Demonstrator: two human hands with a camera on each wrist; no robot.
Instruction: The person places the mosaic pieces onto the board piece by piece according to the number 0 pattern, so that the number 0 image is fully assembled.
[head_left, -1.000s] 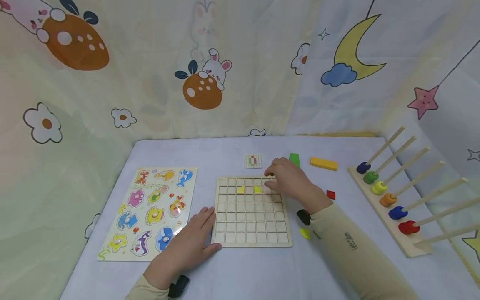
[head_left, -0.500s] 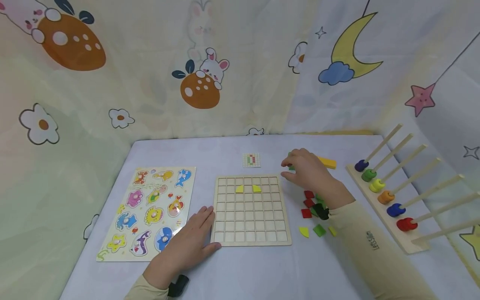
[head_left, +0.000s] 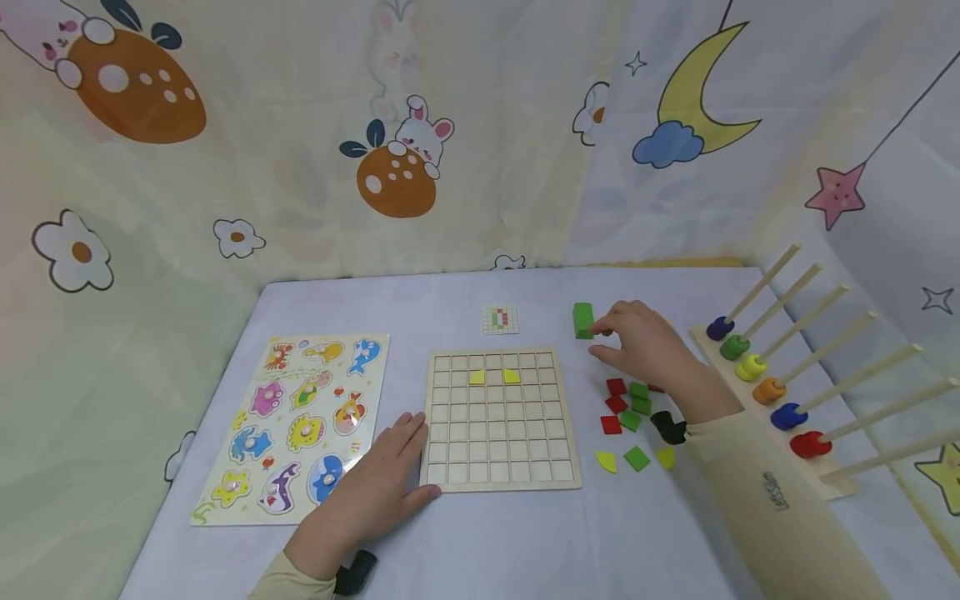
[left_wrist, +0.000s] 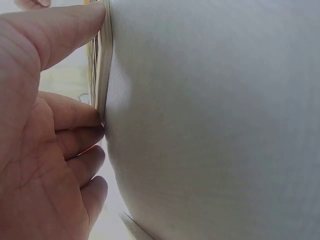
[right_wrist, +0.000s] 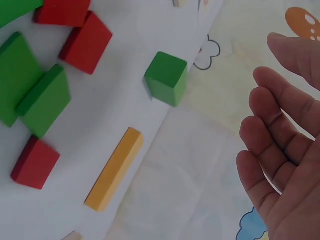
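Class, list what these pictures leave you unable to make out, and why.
Card: exact pattern too small, head view.
Yellow bar: hidden behind the right grip, head view.
Nearest peg: tip cut off by the right edge, head view.
Board: one end cut off by the top edge, left wrist view.

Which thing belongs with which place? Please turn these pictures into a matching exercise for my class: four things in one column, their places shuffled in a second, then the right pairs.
Things
1. Pattern card
2. Left hand
3. Peg stand
4. Animal puzzle

Places
A. Against the left edge of the grid board
B. Nearest the left edge of the table
C. Beyond the grid board's far edge
D. On the table's right side, carrying coloured beads

Pairs: 1-C, 2-A, 3-D, 4-B
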